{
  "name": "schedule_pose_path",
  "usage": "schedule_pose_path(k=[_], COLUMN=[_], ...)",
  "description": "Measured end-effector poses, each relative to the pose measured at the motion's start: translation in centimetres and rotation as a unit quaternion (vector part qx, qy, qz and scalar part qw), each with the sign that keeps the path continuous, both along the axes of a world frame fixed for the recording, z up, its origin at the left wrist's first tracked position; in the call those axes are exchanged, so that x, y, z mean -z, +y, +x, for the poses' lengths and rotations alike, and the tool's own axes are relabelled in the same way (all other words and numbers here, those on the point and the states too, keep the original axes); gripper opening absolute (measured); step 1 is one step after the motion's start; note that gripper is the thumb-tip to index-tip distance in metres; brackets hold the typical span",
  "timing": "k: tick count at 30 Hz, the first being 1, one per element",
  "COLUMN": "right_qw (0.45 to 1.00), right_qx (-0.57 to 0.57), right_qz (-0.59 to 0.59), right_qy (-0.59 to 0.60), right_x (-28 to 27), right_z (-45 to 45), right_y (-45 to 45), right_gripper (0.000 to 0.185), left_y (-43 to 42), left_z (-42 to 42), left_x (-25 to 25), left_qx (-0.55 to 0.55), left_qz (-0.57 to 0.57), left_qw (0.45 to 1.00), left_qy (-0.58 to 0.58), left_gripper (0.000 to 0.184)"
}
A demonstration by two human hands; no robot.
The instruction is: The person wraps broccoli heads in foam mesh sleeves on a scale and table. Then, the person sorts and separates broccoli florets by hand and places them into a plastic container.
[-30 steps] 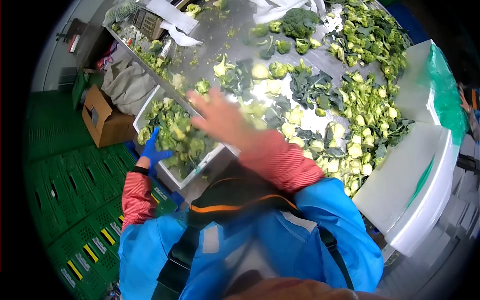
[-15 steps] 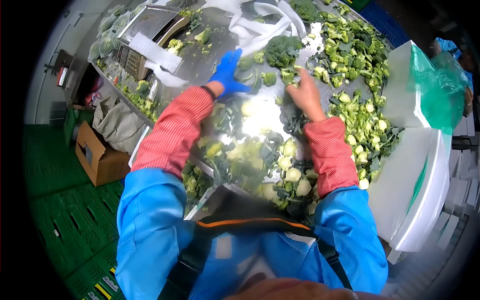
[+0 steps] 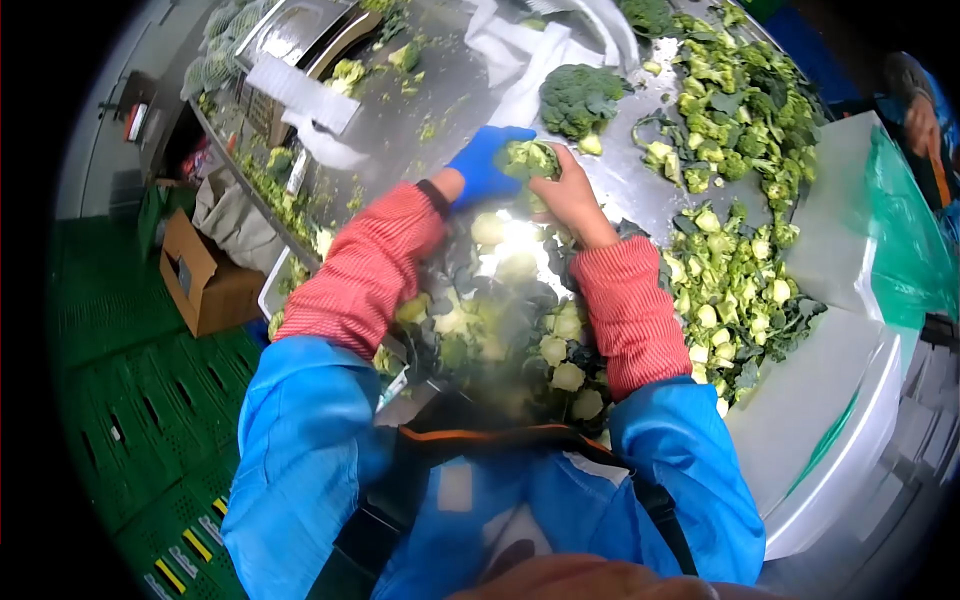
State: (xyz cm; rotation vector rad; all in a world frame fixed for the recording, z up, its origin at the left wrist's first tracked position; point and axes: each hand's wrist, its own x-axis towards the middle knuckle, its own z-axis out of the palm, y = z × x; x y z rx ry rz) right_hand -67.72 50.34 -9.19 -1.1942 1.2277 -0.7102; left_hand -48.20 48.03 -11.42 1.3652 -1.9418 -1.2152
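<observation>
My left hand point(image 3: 488, 165), in a blue glove, is closed round the left side of some small broccoli florets point(image 3: 530, 158) above the metal table. From the other side my bare right hand point(image 3: 572, 198) grips the same florets, its thumb and forefinger bent against them. Just beyond the hands a large dark-green broccoli head point(image 3: 580, 100) lies on the table. Below them, cut stalks and leaves point(image 3: 560, 350) are heaped close to my apron, partly blurred by haze on the lens.
Piles of broccoli trimmings point(image 3: 725, 290) cover the table's right side. White cloth strips point(image 3: 540, 75) lie at the back, near a metal machine point(image 3: 295, 40). White boxes point(image 3: 830, 400) stand at right, a cardboard box point(image 3: 208, 275) at left. Another person's hand point(image 3: 922, 125) shows far right.
My hands were apart with fingers spread over the table. They have come together round the florets, which are now lifted. The view has shifted slightly.
</observation>
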Motion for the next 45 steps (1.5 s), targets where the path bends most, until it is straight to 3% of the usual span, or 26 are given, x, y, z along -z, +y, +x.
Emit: schedule_pose_path(k=[4, 6, 8, 9, 10, 12, 15, 18, 20, 21, 25, 31, 34, 35, 38, 40, 41, 42, 44, 45], right_qw=[0.987, 0.969, 0.968, 0.96, 0.949, 0.91, 0.884, 0.865, 0.821, 0.792, 0.804, 0.823, 0.868, 0.862, 0.841, 0.816, 0.824, 0.83, 0.854, 0.863], right_qx=[-0.066, -0.086, -0.149, -0.227, -0.219, -0.361, -0.397, -0.271, -0.217, -0.187, -0.156, -0.034, 0.058, 0.099, 0.206, 0.223, 0.214, 0.206, 0.178, 0.164], right_qz=[-0.137, -0.231, -0.191, -0.147, -0.216, -0.202, -0.224, -0.347, -0.409, -0.433, -0.383, -0.347, -0.294, -0.277, -0.239, -0.275, -0.254, -0.232, -0.243, -0.265], right_qy=[-0.047, -0.032, -0.057, -0.068, -0.067, 0.008, 0.105, 0.243, 0.334, 0.389, 0.427, 0.45, 0.397, 0.413, 0.439, 0.457, 0.459, 0.463, 0.425, 0.398], right_x=[-5.9, -6.4, -7.3, -7.5, -6.5, -7.4, -9.5, -8.6, -5.8, -4.4, -2.4, -4.5, -6.6, -7.3, -7.2, -6.7, -6.6, -6.8, -6.9, -6.5], right_z=[4.2, 8.0, 12.0, 14.0, 16.5, 17.5, 17.1, 14.6, 12.3, 10.5, 4.5, 1.9, -0.5, -2.0, -7.8, -11.0, -12.0, -12.5, -12.2, -11.8], right_y=[5.2, 8.9, 13.2, 14.8, 17.3, 20.1, 20.6, 19.7, 20.3, 21.0, 26.1, 30.6, 31.9, 32.2, 33.0, 33.3, 33.4, 33.3, 32.5, 31.8], right_gripper=[0.055, 0.059, 0.062, 0.066, 0.069, 0.068, 0.072, 0.075, 0.078, 0.08, 0.08, 0.069, 0.056, 0.049, 0.033, 0.028, 0.027, 0.026, 0.021, 0.02], left_y=[7.3, 11.9, 17.0, 19.8, 22.7, 27.7, 33.8, 30.4, 26.8, 25.6, 23.3, 23.1, 21.9, 21.3, 20.1, 18.6, 17.8, 17.1, 16.0, 15.9], left_z=[4.6, 7.9, 11.8, 14.2, 16.8, 22.0, 28.6, 23.7, 18.0, 16.2, 9.1, 1.4, 1.1, 1.0, 2.9, 3.7, 3.7, 3.2, 2.7, 1.4], left_x=[-8.5, -12.9, -15.2, -15.5, -15.4, -14.0, -7.4, -7.0, -8.4, -7.1, -3.2, -1.3, -3.3, -5.0, -6.8, -6.6, -6.2, -6.2, -4.1, -4.8], left_qx=[-0.054, -0.041, -0.069, -0.086, -0.103, -0.108, -0.188, -0.171, -0.089, -0.057, 0.048, 0.157, 0.176, 0.181, 0.084, -0.027, -0.03, -0.028, 0.058, 0.087], left_qz=[0.013, -0.025, 0.003, 0.033, 0.063, 0.118, 0.156, -0.075, -0.14, -0.134, -0.134, -0.22, -0.156, -0.129, -0.135, -0.118, -0.163, -0.131, -0.178, -0.253], left_qw=[0.992, 0.998, 0.998, 0.996, 0.992, 0.977, 0.887, 0.956, 0.953, 0.961, 0.926, 0.908, 0.948, 0.973, 0.987, 0.993, 0.986, 0.991, 0.982, 0.961], left_qy=[0.118, 0.05, 0.006, -0.008, -0.021, -0.14, -0.392, -0.225, -0.254, -0.236, -0.349, -0.321, -0.214, -0.061, 0.001, -0.005, -0.001, -0.022, -0.018, -0.069], left_gripper=[0.069, 0.068, 0.068, 0.069, 0.071, 0.079, 0.095, 0.106, 0.112, 0.115, 0.124, 0.118, 0.114, 0.098, 0.069, 0.045, 0.033, 0.031, 0.034, 0.037])
